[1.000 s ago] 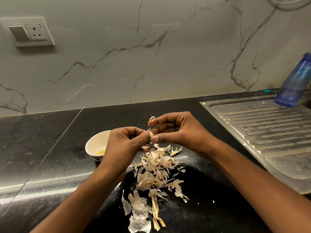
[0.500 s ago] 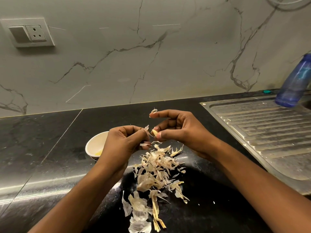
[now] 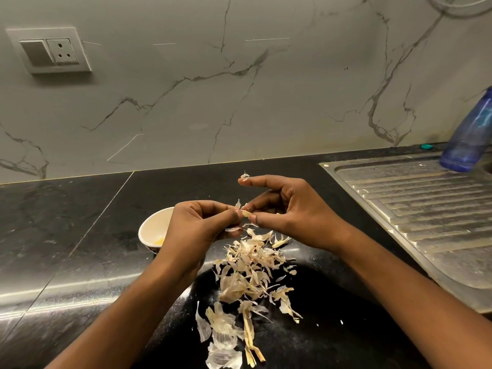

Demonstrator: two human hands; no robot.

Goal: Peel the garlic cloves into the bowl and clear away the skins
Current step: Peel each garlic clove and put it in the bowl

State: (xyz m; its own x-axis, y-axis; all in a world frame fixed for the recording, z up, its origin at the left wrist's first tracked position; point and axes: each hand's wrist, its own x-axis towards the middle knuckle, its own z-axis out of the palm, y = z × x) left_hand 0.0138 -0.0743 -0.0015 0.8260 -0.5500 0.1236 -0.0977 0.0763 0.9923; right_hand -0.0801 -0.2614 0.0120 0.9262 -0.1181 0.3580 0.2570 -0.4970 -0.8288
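Left hand (image 3: 197,230) and right hand (image 3: 290,214) pinch a garlic clove (image 3: 246,213) over the skins (image 3: 247,275) on the counter (image 3: 66,235). The left hand half-hides the bowl (image 3: 153,227). A blue bottle (image 3: 468,134) stands on the drainboard (image 3: 426,209).

We reach both arms forward, and they bend in toward each other. Our left hand (image 3: 198,230) is curled with its back up. Its thumb and fingers pinch a clove (image 3: 246,213). Our right hand (image 3: 290,217) pinches the other end of the clove with its thumb and a middle finger. Our right pointer finger (image 3: 255,181) sticks out straight above the others. Our fingertips nearly meet.
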